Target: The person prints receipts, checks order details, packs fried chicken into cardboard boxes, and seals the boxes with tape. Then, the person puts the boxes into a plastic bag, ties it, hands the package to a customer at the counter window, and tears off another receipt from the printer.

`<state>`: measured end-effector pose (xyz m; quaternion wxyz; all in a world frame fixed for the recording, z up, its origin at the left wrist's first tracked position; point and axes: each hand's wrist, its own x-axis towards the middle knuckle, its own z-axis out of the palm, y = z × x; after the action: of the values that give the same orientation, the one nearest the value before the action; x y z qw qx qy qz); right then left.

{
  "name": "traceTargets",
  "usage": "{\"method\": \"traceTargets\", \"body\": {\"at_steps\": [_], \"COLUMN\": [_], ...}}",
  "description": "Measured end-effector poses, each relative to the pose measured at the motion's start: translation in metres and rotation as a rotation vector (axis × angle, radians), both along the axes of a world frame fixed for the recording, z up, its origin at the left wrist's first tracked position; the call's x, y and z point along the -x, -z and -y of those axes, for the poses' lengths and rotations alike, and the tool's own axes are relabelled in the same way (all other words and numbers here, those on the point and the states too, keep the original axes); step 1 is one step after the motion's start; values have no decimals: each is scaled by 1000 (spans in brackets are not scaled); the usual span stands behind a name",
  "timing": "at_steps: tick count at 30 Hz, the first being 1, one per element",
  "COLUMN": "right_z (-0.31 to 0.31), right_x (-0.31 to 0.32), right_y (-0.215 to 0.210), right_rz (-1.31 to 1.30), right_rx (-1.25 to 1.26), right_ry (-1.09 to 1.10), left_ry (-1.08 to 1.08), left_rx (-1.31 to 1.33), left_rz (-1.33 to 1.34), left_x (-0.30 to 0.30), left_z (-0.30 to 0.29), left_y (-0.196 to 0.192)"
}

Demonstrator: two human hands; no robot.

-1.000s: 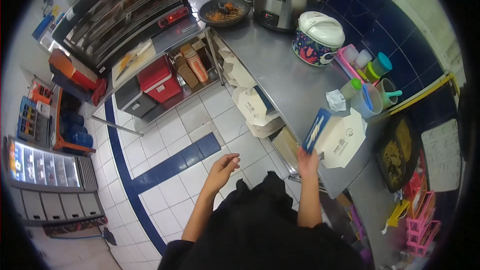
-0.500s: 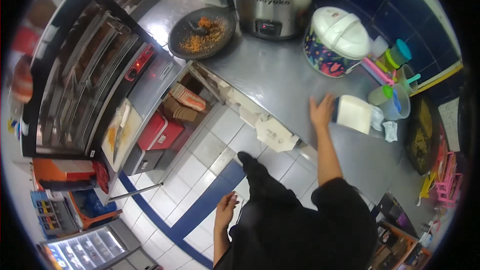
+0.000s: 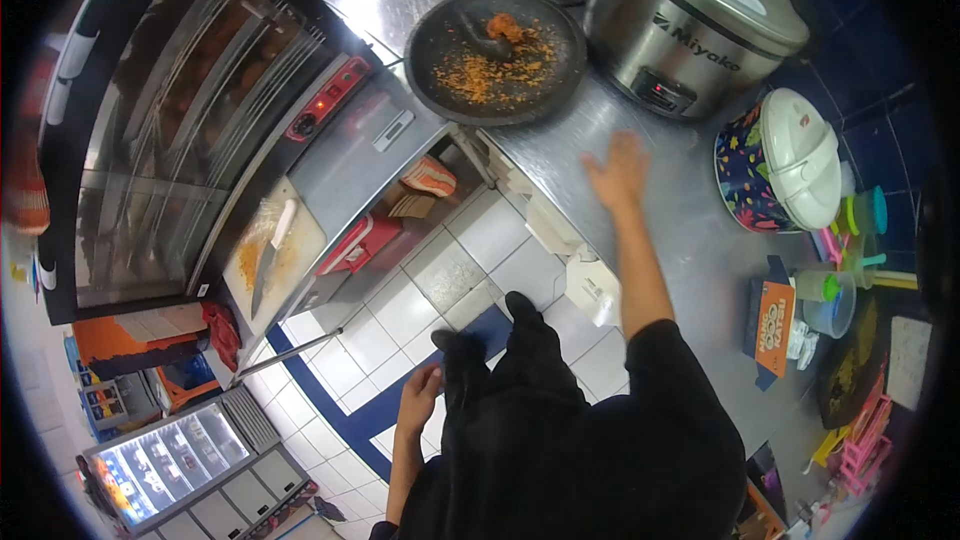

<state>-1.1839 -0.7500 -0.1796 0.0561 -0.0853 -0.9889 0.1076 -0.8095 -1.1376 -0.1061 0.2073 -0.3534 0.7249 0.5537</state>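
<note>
Your right hand point(image 3: 620, 172) reaches over the steel desk point(image 3: 690, 240), fingers spread and empty. The round dark stone mortar point(image 3: 497, 55) with orange paste lies near, at eleven o'clock from them. Your left hand point(image 3: 418, 402) hangs empty, seemingly half-curled.

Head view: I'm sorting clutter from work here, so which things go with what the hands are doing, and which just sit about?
In hand:
right hand, open above the steel counter
dark round tray of orange crumbs, nearest it

Lying about:
steel rice cooker
patterned pot
orange box
left hand, hanging empty
</note>
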Motion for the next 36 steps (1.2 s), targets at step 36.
{"method": "traceTargets", "body": {"at_steps": [36], "right_z": [537], "right_x": [-3], "right_y": [-322], "right_rz": [493], "right_rx": [1809], "right_ry": [-1047], "left_ry": [4], "left_rx": [939], "left_rz": [-1359], "left_x": [219], "left_z": [292], "left_y": [-260]}}
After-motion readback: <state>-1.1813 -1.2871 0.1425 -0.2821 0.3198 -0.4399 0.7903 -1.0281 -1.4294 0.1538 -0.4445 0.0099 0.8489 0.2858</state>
